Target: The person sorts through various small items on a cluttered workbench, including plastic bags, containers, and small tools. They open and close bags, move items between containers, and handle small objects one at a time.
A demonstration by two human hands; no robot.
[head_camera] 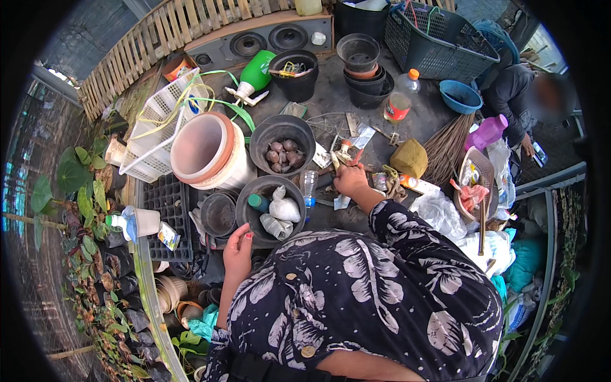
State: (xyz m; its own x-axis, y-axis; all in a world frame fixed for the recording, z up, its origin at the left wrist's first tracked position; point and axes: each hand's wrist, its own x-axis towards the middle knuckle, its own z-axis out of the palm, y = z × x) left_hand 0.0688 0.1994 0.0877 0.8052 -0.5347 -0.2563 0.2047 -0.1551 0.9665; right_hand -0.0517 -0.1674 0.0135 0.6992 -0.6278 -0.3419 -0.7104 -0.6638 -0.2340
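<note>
My right hand point(351, 180) reaches into a cluster of small items on the dark tabletop. Its fingers touch or lie over something there, but what they grip is hidden. Just beyond the fingertips are a reddish-orange object point(355, 158) and a small tap-like fitting point(344, 147). Beside the near black pot point(242, 210), my left hand point(237, 248) is held loosely with nothing in it. Inside that pot lie a tied white plastic bag point(285, 210), a green-capped container point(258, 203) and a rolled packet point(277, 226). Another black pot point(256, 136) behind it holds several brownish bundles point(285, 155).
Nested pots point(200, 148) and a white plastic crate point(157, 114) stand left, near a black seedling tray point(167, 215). A green spray bottle point(258, 71) lies behind. Rightward are a yellowish block point(409, 157), a stick broom point(446, 143) and a seated person point(510, 95) holding a phone.
</note>
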